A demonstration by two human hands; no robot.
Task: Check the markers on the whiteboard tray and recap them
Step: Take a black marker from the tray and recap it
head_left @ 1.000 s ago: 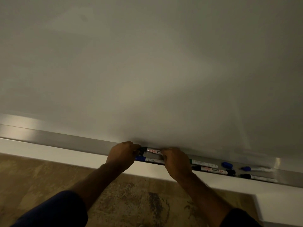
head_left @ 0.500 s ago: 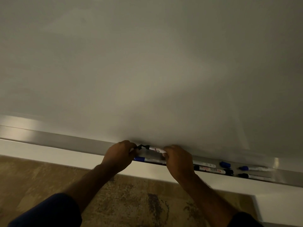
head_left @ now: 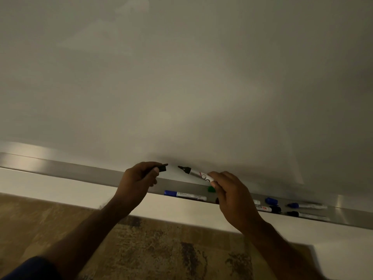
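The black cap [head_left: 162,168] has just come off: the left hand [head_left: 139,178] pinches it in closed fingers, just apart from the exposed tip of the black marker [head_left: 196,174], gripped by the right hand [head_left: 230,196] above the whiteboard tray [head_left: 80,172]. Checking can begin; recapping remains.

One head-worn wide-angle view, close to the whiteboard [head_left: 181,77] and facing it, tilted down; the board fills the upper frame, its metal tray [head_left: 80,172] crosses slanted below, patterned floor [head_left: 161,249] at the bottom; both forearms enter from the lower edge.
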